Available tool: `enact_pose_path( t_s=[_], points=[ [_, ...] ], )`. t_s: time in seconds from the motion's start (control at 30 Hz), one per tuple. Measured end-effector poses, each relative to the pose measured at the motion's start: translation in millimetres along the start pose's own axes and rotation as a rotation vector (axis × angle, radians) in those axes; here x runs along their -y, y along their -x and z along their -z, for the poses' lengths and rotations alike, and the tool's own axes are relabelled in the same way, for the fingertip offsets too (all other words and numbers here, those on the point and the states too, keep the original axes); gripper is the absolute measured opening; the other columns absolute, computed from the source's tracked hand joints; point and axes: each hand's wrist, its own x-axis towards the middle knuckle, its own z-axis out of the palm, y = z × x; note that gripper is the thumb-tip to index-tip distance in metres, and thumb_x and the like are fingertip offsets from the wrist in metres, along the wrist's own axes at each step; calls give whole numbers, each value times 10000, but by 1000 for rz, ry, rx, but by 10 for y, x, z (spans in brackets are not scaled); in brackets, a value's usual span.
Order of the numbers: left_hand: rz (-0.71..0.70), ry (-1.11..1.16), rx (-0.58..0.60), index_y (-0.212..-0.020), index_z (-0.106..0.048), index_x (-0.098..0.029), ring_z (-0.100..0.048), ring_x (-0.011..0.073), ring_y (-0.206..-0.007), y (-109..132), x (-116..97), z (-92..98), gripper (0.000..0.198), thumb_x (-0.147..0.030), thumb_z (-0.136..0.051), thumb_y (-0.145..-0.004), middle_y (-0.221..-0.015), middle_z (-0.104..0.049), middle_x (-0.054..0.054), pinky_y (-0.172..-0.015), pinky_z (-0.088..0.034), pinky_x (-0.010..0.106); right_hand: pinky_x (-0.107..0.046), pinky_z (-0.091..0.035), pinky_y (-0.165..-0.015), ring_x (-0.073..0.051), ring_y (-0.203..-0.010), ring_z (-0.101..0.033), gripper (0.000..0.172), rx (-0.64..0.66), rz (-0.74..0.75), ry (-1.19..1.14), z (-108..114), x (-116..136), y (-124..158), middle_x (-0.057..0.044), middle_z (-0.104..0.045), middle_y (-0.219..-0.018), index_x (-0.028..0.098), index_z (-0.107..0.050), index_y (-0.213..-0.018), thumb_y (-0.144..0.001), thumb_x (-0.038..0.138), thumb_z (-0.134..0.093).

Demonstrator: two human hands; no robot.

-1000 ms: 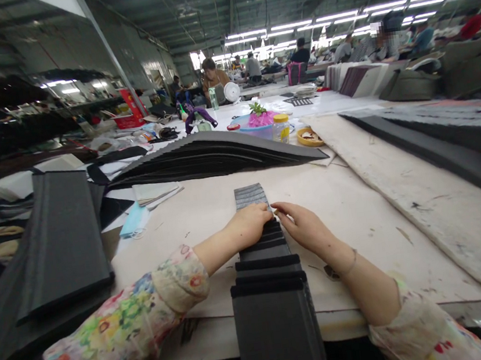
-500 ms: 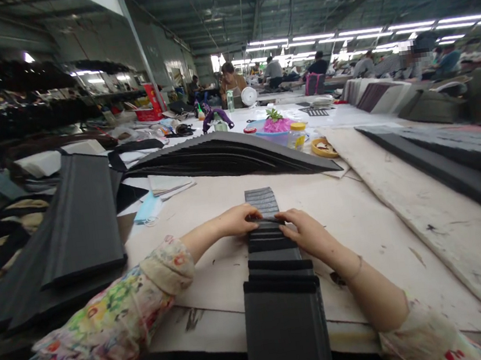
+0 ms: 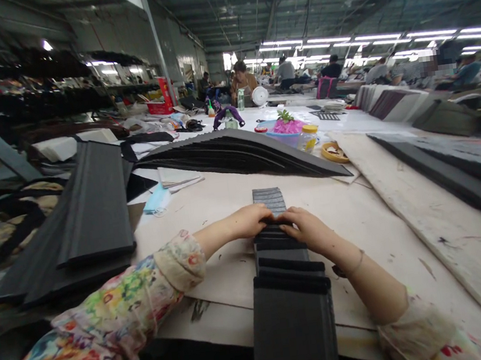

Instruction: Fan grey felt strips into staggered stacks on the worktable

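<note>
A row of overlapping dark grey fabric panels (image 3: 293, 325) runs away from me down the middle of the table, their black edges stepped one behind another. At its far part, my left hand (image 3: 258, 220) pinches the edge of one panel from the left. My right hand (image 3: 305, 227) grips the same edge from the right, its thumb and fingers closed. The two hands' fingertips nearly meet over the strip. Beyond them, the lighter grey ends (image 3: 268, 200) of the row lie flat on the table. My fingers hide part of the gripped edge.
Behind the row lies a fanned pile of dark panels (image 3: 236, 145). More panels (image 3: 94, 204) are stacked at left, near a blue face mask (image 3: 156, 200). A long pale board (image 3: 429, 215) lies at right. A yellow-lidded jar (image 3: 308, 138) stands farther back; people work beyond.
My hands have come closer together over the strip, the left one moving right toward the right hand. The whole view has shifted slightly, with the scene sitting farther right.
</note>
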Motion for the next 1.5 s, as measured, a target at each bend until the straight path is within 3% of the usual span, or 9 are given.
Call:
enact_pose_path(
  t_s=[0.3, 0.47, 0.7, 0.83, 0.93, 1.03, 1.2, 1.33, 1.5],
  points=[
    [-111, -250, -69, -954, -616, -139, -535, 190, -874, 77, -32, -144, 251, -98, -405, -824, -905, -581, 75, -810, -420, 294, -324, -422, -808, -194, -899, -532, 242, 54, -7, 115, 6, 130, 67, -88, -581, -906, 172, -619, -914, -878, 222, -385],
    [-145, -222, -59, -1057, -590, -140, -520, 192, -909, 221, 6, -141, 279, -143, -418, -837, -937, -575, 75, -835, -415, 300, -316, -440, -771, -191, -852, -549, 279, 64, -11, 136, 45, 159, 112, -82, -592, -862, 165, -631, -894, -892, 250, -365],
    [-14, -52, -135, -1103, -573, -144, -506, 160, -983, 428, 95, -213, 403, -21, -377, -774, -1035, -577, 67, -891, -397, 265, -306, -444, -808, -186, -887, -561, 310, 44, -7, 97, 49, 141, 158, -84, -619, -908, 184, -657, -893, -891, 278, -362],
    [87, 28, -139, -1048, -604, -146, -513, 161, -997, 541, 111, -114, 369, -32, -368, -790, -1037, -587, 76, -922, -386, 284, -297, -442, -814, -181, -893, -562, 318, 26, 5, 74, 39, 127, 152, -79, -625, -894, 188, -662, -884, -891, 281, -357],
    [197, 148, -272, -1095, -569, -158, -500, 170, -1041, 749, -83, 65, 302, -167, -378, -861, -1096, -564, 79, -946, -377, 315, -293, -440, -803, -180, -873, -563, 325, 10, 3, 58, 38, 123, 150, -82, -623, -876, 182, -660, -853, -892, 286, -355],
    [280, 388, -403, -1227, -452, -211, -499, 177, -1065, 1052, -487, 147, 365, -322, -388, -885, -1203, -500, 70, -878, -443, 301, -291, -431, -798, -178, -854, -560, 318, -2, -6, 44, 35, 118, 143, -80, -619, -856, 182, -651, -828, -892, 282, -355],
    [289, 427, -372, -1385, -159, -297, -187, 260, -1320, 1379, -1032, -226, 834, -467, -625, -715, -1448, -188, 32, -1093, -204, 395, -290, -421, -790, -178, -849, -550, 275, -22, -32, 22, 2, 76, 119, -70, -611, -851, 181, -633, -841, -881, 271, -376],
    [467, 488, -246, -1408, -9, -230, -55, 255, -1349, 1284, -1077, -575, 972, -423, -638, -692, -1478, -40, 51, -1114, -89, 433, -295, -401, -814, -179, -871, -535, 254, -41, -60, 5, -34, 14, 67, -69, -602, -872, 186, -617, -874, -876, 266, -376],
    [557, 569, -216, -1409, -11, -187, -12, 232, -1354, 1190, -1042, -621, 953, -426, -604, -703, -1479, -8, 61, -1116, -44, 419, -310, -393, -771, -186, -790, -537, 330, -90, -169, -44, -31, -44, -87, -70, -570, -748, 188, -589, -691, -872, 342, -360]
  ],
)
